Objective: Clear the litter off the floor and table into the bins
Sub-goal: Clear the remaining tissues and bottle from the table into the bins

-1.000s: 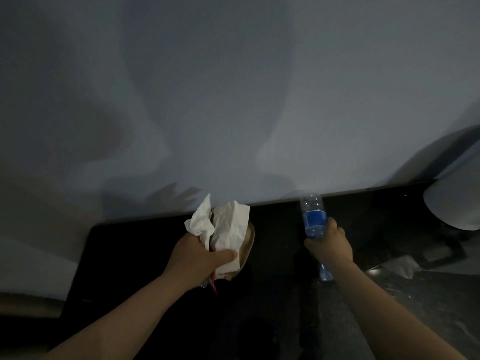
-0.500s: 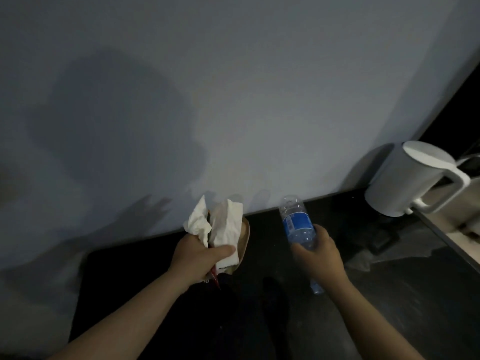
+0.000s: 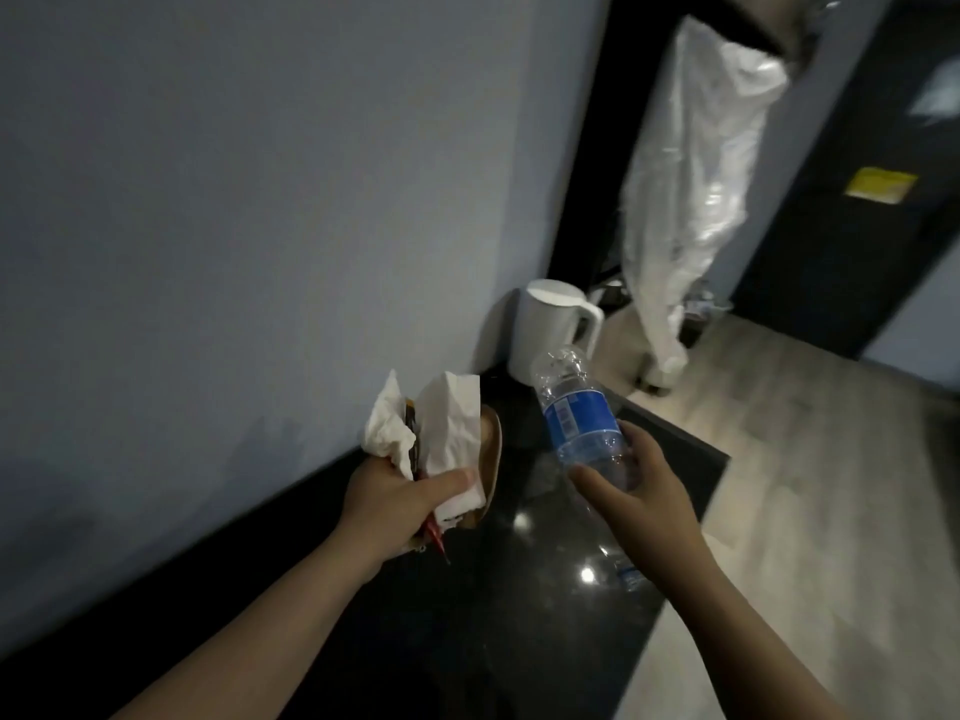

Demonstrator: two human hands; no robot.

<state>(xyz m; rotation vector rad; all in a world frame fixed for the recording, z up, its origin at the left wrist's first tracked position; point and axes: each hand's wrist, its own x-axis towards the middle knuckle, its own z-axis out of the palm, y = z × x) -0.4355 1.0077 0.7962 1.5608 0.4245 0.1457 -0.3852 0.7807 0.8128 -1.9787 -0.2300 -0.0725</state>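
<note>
My left hand (image 3: pixel 395 498) is closed around a bundle of litter (image 3: pixel 441 433): crumpled white tissues, a brown paper piece and a red wrapper poking out below. In my right hand (image 3: pixel 641 491) I grip a clear plastic water bottle (image 3: pixel 576 413) with a blue label, held by its lower half and tilted, neck pointing up and left. Both hands hover above a glossy black table (image 3: pixel 519 615) that runs along a grey wall. No bin can be made out.
A white electric kettle (image 3: pixel 550 335) stands at the table's far end against the wall. Beyond it a long white plastic cover (image 3: pixel 691 174) hangs down to the pale wooden floor (image 3: pixel 831 485). A dark door (image 3: pixel 852 226) with a yellow sign is at the right.
The view has swung to the right, so the kettle, hanging plastic, floor and door now show. Both hands keep their loads; the bottle is raised and tilted more.
</note>
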